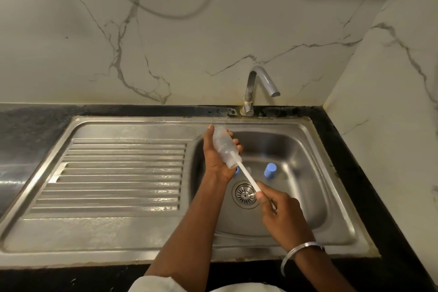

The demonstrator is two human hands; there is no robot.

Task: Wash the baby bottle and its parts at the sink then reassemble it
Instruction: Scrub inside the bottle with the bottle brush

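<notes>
- So the left hand is wrapped around a clear baby bottle, holding it over the left side of the sink basin, tilted so the open neck points down and toward the person.
- Right hand is clenched on the white handle of a bottle brush — the handle runs up at a slant and goes straight into the bottle's mouth. The brush head is inside the bottle; it's hazy through the plastic, so I can't really make out the bristles.
- Down in the basin there's a light blue cap standing near the back, right of the hands and apart from them.
- Another bit of blue plastic pokes out from just under the left hand, mostly hidden, so can't tell which part it is.
- Round metal drain sits in the bottom of the basin, right below the brush handle.
- Tap stands at the back edge, spout angled over the basin — no water visibly running from it.
- Ribbed draining board takes up the left half of the steel unit, looks a bit wet and shiny.
- Black stone surface all round it, marble-look wall behind.
- Silver bangle on the right wrist.
</notes>
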